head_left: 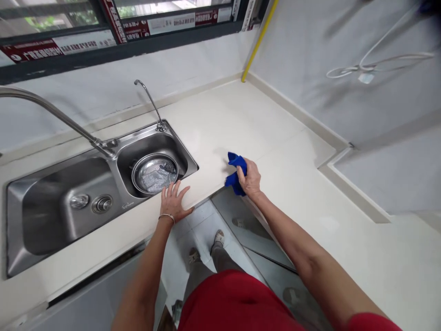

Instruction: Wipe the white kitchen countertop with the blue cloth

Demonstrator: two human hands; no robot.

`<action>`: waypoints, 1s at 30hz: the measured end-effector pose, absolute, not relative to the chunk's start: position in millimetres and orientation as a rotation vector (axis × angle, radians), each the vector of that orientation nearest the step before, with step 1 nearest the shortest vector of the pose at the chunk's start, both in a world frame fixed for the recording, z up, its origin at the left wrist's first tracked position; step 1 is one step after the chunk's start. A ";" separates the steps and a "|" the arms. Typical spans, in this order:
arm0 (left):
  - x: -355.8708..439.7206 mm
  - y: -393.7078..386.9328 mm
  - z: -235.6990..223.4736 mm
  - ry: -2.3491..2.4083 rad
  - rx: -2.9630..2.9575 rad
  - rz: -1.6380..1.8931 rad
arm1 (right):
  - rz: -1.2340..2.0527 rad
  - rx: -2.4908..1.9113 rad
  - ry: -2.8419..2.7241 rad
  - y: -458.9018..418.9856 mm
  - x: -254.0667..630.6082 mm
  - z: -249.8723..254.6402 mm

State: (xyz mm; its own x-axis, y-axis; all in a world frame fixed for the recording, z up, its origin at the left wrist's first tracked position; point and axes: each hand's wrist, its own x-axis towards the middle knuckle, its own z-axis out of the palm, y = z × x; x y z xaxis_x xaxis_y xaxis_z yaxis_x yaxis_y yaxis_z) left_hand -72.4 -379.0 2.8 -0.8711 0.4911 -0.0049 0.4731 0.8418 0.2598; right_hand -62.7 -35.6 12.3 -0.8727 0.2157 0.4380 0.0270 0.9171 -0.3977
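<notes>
A bunched blue cloth (236, 174) is gripped by my right hand (251, 177), close to the inner corner of the pale countertop (282, 161). My left hand (174, 200) is spread over the front edge of the counter, just below the sink's right basin, and has nothing in it. A bracelet circles that wrist. Inside the right basin sits a round metal colander (155, 158) with shiny, crumpled-looking material in its bottom.
The double steel sink (124, 204) has a tall curved faucet (55, 108) and a thin small tap (149, 94). A yellow pipe (260, 41) stands in the wall corner. White cables (360, 68) hang from the right wall. Glossy cabinet fronts (248, 234) lie under the counter.
</notes>
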 end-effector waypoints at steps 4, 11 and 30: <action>-72.7 -378.8 5.0 2.949 0.772 0.385 | 0.286 -0.113 -2.845 -41.0 -50.1 5.7; -73.2 -378.9 6.2 2.952 0.788 0.398 | 0.031 -0.170 -2.945 -47.2 14.5 -14.3; -87.5 -376.4 -4.4 3.035 0.831 0.222 | -0.125 -0.575 -2.854 -0.9 255.3 -26.5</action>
State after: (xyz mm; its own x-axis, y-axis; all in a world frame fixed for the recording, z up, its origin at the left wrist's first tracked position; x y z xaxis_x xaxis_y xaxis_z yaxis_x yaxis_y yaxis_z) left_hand -87.5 -376.4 -4.4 -0.8610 0.5061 0.0495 0.5080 0.8512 0.1318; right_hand 255.3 -0.9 -26.5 -0.8973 0.3720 0.2377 0.3913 0.9195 0.0383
